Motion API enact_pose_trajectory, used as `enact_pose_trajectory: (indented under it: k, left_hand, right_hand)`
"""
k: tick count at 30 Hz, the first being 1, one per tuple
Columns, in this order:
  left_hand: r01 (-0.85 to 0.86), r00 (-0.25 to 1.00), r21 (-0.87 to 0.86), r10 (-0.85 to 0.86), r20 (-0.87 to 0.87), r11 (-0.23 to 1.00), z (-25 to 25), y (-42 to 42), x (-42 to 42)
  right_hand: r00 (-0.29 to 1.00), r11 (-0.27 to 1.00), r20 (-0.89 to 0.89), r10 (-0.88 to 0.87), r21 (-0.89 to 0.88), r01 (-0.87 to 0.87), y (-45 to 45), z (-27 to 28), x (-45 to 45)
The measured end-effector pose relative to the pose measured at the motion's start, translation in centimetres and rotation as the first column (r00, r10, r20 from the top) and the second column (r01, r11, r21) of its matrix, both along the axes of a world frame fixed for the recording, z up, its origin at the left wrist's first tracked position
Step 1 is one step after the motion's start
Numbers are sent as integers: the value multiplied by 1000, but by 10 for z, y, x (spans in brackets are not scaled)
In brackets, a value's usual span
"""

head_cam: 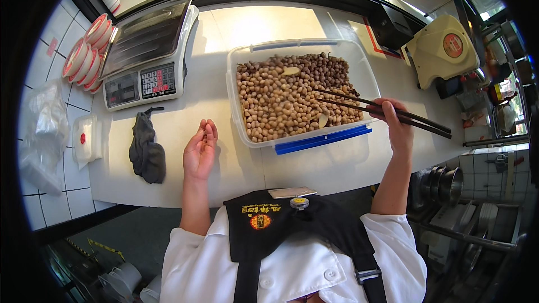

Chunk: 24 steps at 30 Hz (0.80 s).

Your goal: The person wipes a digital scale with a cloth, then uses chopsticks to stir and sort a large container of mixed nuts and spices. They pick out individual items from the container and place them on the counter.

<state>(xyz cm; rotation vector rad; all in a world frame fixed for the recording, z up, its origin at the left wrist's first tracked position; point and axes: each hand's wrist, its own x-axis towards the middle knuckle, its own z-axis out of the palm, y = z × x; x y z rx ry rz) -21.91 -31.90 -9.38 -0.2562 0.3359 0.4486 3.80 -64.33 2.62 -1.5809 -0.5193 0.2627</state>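
A clear plastic container (304,45) with a blue side latch stands on the white counter. It is filled with peanuts (273,109), brown in front and darker at the back, with a few pale slices (290,71) among them. My right hand (392,118), at the container's right edge, holds a pair of dark chopsticks (414,121); their tips are apart, over or touching the peanuts. To the left of the container is my left hand (201,149), palm up with fingers curled and close together. Small brownish things seem to lie at its fingers; I cannot tell exactly what.
A digital weighing scale (143,54) stands at the back left, beside stacked red-and-white rolls (86,59). A dark crumpled cloth (147,147) lies nearer. Left are a lidded plastic box (87,139) and clear bags (44,134). A beige machine (442,52) and a black box (387,27) stand back right.
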Motion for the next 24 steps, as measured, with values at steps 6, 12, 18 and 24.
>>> enact_pose_trajectory:
  k: [6, 12, 18, 24]
  left_hand:
    - [35, 995, 200, -15, -101, 979, -12, -2, -4]
    - [67, 982, 271, -16, -186, 960, -15, -6, -3]
    - [111, 962, 346, -13, -273, 932, -23, -6, -1]
    - [129, 967, 338, -43, -251, 932, -18, -5, -4]
  right_hand:
    - [988, 991, 79, 130, 0, -130, 16, 7, -23]
    - [718, 856, 467, 516, -271, -439, 74, 11, -63]
    - [633, 826, 531, 563, -353, -439, 114, -6, -83]
    - [688, 859, 522, 504, -383, -339, 113, -12, -73]
